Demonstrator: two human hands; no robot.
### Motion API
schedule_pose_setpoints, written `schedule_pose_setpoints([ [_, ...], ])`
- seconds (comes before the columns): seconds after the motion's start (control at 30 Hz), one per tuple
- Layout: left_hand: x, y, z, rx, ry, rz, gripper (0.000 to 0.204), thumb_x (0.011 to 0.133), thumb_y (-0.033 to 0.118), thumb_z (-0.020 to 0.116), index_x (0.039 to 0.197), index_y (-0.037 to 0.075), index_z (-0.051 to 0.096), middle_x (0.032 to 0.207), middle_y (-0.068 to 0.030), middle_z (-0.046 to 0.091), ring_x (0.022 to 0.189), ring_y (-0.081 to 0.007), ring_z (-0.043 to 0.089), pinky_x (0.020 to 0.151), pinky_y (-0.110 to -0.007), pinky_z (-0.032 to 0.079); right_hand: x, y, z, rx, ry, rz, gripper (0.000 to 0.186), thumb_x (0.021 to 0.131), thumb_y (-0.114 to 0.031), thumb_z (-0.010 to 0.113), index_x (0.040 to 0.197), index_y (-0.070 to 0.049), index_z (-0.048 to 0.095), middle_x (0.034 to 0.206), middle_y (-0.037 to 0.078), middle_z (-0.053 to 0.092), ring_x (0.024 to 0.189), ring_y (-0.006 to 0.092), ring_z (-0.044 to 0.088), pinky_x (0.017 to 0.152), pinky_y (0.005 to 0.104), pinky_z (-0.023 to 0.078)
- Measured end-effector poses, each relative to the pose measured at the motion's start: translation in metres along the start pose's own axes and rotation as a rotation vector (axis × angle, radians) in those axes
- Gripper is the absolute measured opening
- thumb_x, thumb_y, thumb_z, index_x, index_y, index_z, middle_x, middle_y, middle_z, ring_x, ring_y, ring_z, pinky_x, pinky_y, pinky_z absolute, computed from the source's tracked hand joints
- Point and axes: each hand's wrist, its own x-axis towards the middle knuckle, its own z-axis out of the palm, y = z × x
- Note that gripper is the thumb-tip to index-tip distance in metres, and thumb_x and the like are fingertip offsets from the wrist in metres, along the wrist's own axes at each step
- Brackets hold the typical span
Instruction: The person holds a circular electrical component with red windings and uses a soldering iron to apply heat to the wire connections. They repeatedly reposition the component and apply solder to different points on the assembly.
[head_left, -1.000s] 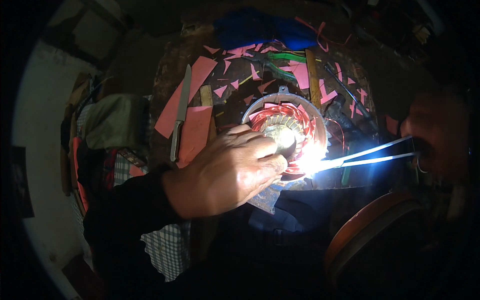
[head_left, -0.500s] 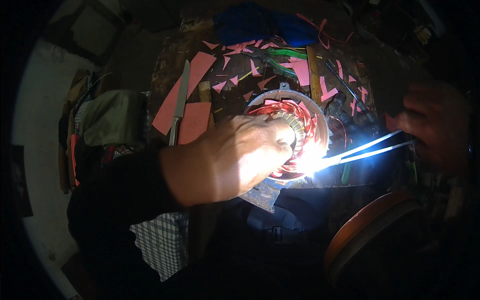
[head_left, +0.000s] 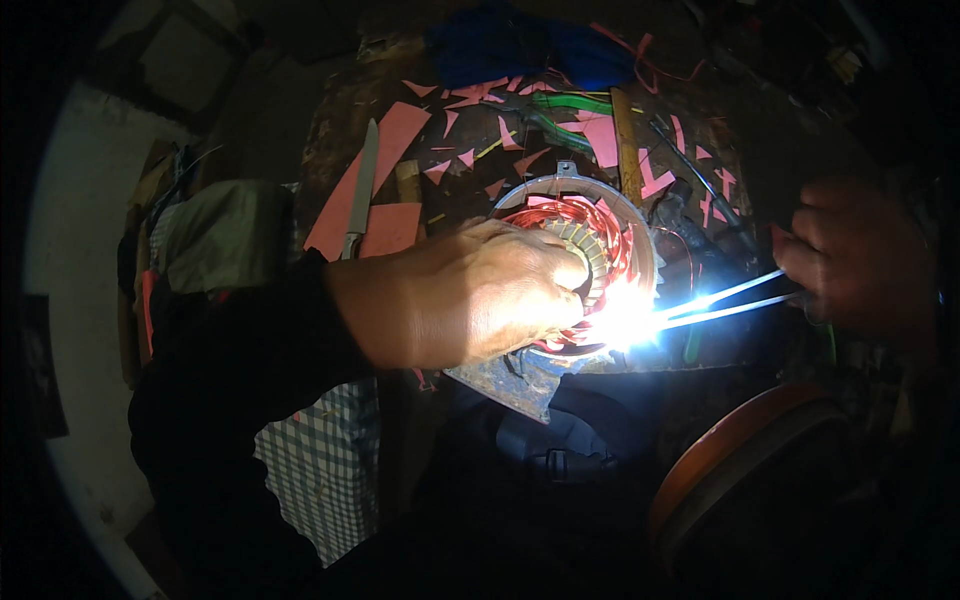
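Note:
A round motor stator (head_left: 647,235) with red copper windings (head_left: 622,240) and a slotted core stands upright in front of me on a worn bluish block (head_left: 520,380). My left hand (head_left: 500,285) lies over its left side, fingers curled into the bore with the fingertips hidden. From the lower right of the windings, two bright white strands (head_left: 735,312) run to my right hand (head_left: 850,245), which is closed on their ends in shadow. A strong glare whites out the spot where the strands meet the coils.
Beyond the stator lie pink paper scraps (head_left: 600,135), green-handled pliers (head_left: 565,103), a wooden stick (head_left: 625,150) and a blue cloth (head_left: 530,50). A knife (head_left: 366,180) rests on larger pink sheets (head_left: 390,232) at left. An orange-rimmed round object (head_left: 740,430) is at lower right.
My right hand has shifted left toward the stator, and the strands between have moved with it. My left wrist has risen slightly, showing more of the block below.

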Motion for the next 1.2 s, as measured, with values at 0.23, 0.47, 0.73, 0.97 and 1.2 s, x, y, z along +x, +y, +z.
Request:
schedule_pose_setpoints([
  [0.23, -0.001, 0.000, -0.001, 0.024, -0.034, -0.012, 0.015, 0.107, 0.017, 0.072, 0.106, 0.002, 0.075, 0.125, -0.0161, 0.072, 0.120, -0.0354, 0.073, 0.105, -0.048, 0.063, -0.005, -0.011, 0.012, 0.008, -0.016, 0.113, 0.027, 0.078, -0.012, 0.095, 0.098, -0.005, 0.079, 0.097, 0.008, 0.072, 0.098, 0.0248, 0.070, 0.091, 0.0412, 0.062],
  [0.47, 0.001, -0.009, 0.006, 0.006, -0.063, -0.003, 0.013, 0.105, 0.016, 0.075, 0.106, 0.003, 0.075, 0.125, -0.0143, 0.074, 0.117, -0.0329, 0.076, 0.112, -0.046, 0.062, -0.008, -0.023, 0.017, 0.040, -0.057, 0.123, 0.035, 0.075, -0.017, 0.097, 0.100, -0.005, 0.075, 0.119, 0.017, 0.080, 0.112, 0.0318, 0.075, 0.089, 0.0468, 0.064],
  [0.73, 0.002, -0.019, 0.013, -0.055, -0.057, 0.013, 0.008, 0.102, 0.011, 0.077, 0.102, 0.003, 0.075, 0.118, -0.0145, 0.073, 0.110, -0.0317, 0.076, 0.107, -0.045, 0.063, -0.008, -0.043, -0.004, 0.248, -0.218, 0.172, 0.032, 0.082, -0.022, 0.094, 0.102, -0.007, 0.075, 0.102, 0.015, 0.077, 0.101, 0.0310, 0.078, 0.084, 0.0466, 0.063],
  [0.97, 0.009, -0.021, 0.003, 0.060, -0.270, -0.084, 0.014, 0.101, 0.008, 0.076, 0.111, -0.001, 0.076, 0.116, -0.0161, 0.075, 0.108, -0.0328, 0.077, 0.097, -0.044, 0.066, -0.007, -0.065, -0.040, 0.555, -0.559, 0.330, 0.036, 0.090, -0.038, 0.090, 0.102, -0.007, 0.077, 0.087, 0.011, 0.076, 0.085, 0.0294, 0.078, 0.081, 0.0467, 0.062],
  [1.2, 0.021, -0.027, -0.009, -0.026, -0.356, 0.007, 0.020, 0.103, 0.005, 0.073, 0.120, -0.003, 0.075, 0.118, -0.0156, 0.076, 0.105, -0.0318, 0.078, 0.095, -0.044, 0.067, 0.011, -0.081, -0.064, 0.721, -0.693, 0.459, 0.040, 0.097, -0.042, 0.086, 0.106, -0.004, 0.077, 0.088, 0.013, 0.078, 0.083, 0.0299, 0.079, 0.081, 0.0477, 0.063],
])
